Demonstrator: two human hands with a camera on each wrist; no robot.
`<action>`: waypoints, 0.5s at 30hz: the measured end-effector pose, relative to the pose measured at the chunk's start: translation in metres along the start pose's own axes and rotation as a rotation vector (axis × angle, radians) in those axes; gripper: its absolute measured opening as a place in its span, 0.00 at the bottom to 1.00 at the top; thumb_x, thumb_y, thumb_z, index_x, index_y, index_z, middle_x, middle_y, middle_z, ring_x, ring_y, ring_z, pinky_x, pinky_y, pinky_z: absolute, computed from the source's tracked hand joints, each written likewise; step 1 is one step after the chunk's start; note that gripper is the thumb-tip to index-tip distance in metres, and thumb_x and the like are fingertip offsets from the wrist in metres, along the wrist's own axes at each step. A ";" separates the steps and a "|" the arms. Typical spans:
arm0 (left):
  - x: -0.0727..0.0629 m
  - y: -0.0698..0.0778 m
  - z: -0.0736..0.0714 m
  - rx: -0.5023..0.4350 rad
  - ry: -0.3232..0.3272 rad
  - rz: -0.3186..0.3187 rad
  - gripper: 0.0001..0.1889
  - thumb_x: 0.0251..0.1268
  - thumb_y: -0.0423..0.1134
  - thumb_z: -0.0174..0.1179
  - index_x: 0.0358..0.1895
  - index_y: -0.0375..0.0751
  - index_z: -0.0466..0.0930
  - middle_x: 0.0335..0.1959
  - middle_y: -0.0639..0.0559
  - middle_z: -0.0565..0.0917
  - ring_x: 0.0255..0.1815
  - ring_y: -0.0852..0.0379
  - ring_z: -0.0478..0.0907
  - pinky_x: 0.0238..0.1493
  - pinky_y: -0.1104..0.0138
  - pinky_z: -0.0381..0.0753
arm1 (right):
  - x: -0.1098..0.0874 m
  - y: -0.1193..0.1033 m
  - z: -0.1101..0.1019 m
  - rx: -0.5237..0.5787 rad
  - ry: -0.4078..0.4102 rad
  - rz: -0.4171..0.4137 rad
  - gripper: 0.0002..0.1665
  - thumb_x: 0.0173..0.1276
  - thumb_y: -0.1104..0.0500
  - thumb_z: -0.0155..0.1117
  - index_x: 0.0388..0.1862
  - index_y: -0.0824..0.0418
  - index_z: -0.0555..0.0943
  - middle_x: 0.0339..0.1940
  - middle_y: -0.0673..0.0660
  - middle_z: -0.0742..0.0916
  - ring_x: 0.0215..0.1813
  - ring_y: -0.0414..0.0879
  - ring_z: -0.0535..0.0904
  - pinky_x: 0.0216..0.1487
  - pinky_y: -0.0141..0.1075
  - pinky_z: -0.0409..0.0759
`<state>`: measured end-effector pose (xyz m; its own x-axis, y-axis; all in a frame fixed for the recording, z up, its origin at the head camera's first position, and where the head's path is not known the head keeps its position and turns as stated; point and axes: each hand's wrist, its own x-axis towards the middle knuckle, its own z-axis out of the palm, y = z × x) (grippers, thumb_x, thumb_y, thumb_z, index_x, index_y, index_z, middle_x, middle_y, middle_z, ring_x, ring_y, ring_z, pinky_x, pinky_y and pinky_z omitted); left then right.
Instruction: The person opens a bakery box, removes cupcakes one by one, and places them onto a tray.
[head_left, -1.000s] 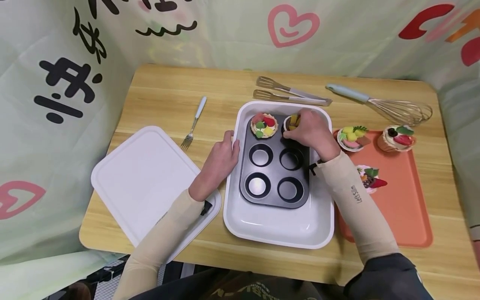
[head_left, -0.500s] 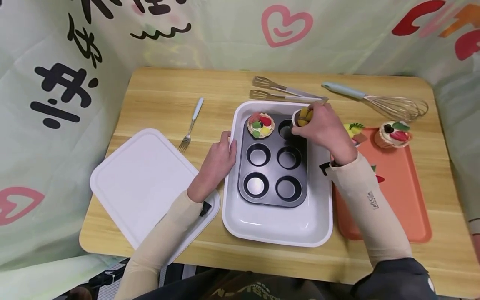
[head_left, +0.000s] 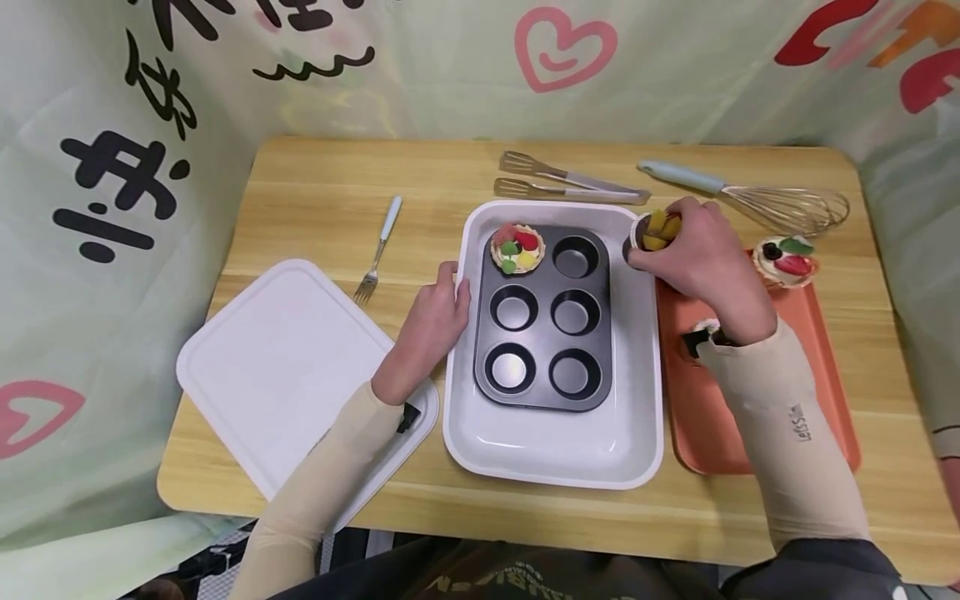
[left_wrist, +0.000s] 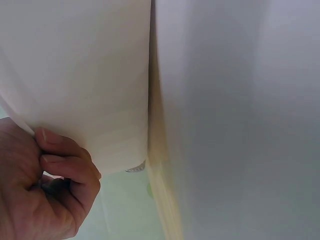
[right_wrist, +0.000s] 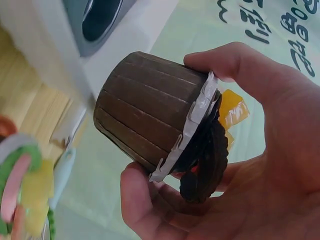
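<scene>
Brown-cased cupcake (head_left: 662, 229) w/ yellow-orange chunks on top hung in the air by the far R corner of the white basin (head_left: 555, 450), over its rim, b/w that & the orange tray (head_left: 697, 417). R hand (head_left: 701, 250) had it gripped, thumb & fingers either side of the casing nr its white frilled edge. L hand (head_left: 435, 312) was at basin's L side, fingers curled on the rim, prob. pinching it. In the basin lay a dark 6-cup muffin pan (head_left: 544, 333); only its far L cup held anything, a fruit tart (head_left: 517, 248). Progress, judging by how things lay: 1 item in the pan, 1 in hand & not set down, the rest over on the tray side. There, a strawberry cupcake (head_left: 785, 262) stood at the tray's far edge, a pale item (head_left: 703, 329) sat mostly hidden by the wrist (couldn't ID), & R wrist cam caught a blurry yellow-topped one (right_wrist: 30, 185). Further out: tongs (head_left: 521, 188) & whisk (head_left: 735, 193) along the back of the table (head_left: 315, 200), fork (head_left: 381, 246) to the L, white board (head_left: 277, 358) (or lid, couldn't tell) nr L arm, printed cloth (head_left: 420, 83) behind it all.
</scene>
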<state>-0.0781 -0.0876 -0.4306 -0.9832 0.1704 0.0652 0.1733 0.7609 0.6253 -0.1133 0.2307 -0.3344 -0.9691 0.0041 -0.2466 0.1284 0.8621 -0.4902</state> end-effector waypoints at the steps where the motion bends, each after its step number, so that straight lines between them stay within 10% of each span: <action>1: 0.000 0.000 0.000 0.000 -0.002 -0.002 0.17 0.79 0.39 0.46 0.60 0.29 0.69 0.19 0.37 0.79 0.23 0.43 0.80 0.24 0.53 0.78 | -0.001 0.002 -0.002 0.000 0.010 0.004 0.41 0.61 0.44 0.66 0.58 0.75 0.69 0.48 0.72 0.74 0.45 0.63 0.71 0.41 0.51 0.71; 8: 0.002 0.000 0.002 -0.007 -0.004 -0.006 0.18 0.79 0.39 0.46 0.61 0.29 0.69 0.20 0.35 0.79 0.24 0.42 0.80 0.26 0.52 0.78 | -0.012 0.026 -0.014 0.013 0.083 0.036 0.29 0.61 0.44 0.67 0.43 0.68 0.73 0.38 0.65 0.77 0.36 0.58 0.73 0.30 0.45 0.70; 15: 0.000 -0.001 0.001 -0.012 -0.005 -0.015 0.18 0.79 0.39 0.46 0.61 0.29 0.69 0.19 0.37 0.78 0.22 0.43 0.79 0.24 0.53 0.78 | -0.027 0.058 -0.025 0.024 0.099 0.131 0.36 0.60 0.42 0.69 0.49 0.71 0.71 0.40 0.67 0.76 0.35 0.59 0.72 0.27 0.44 0.70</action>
<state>-0.0779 -0.0877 -0.4325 -0.9855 0.1618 0.0518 0.1575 0.7559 0.6354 -0.0851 0.2935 -0.3354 -0.9597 0.1666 -0.2265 0.2587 0.8386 -0.4794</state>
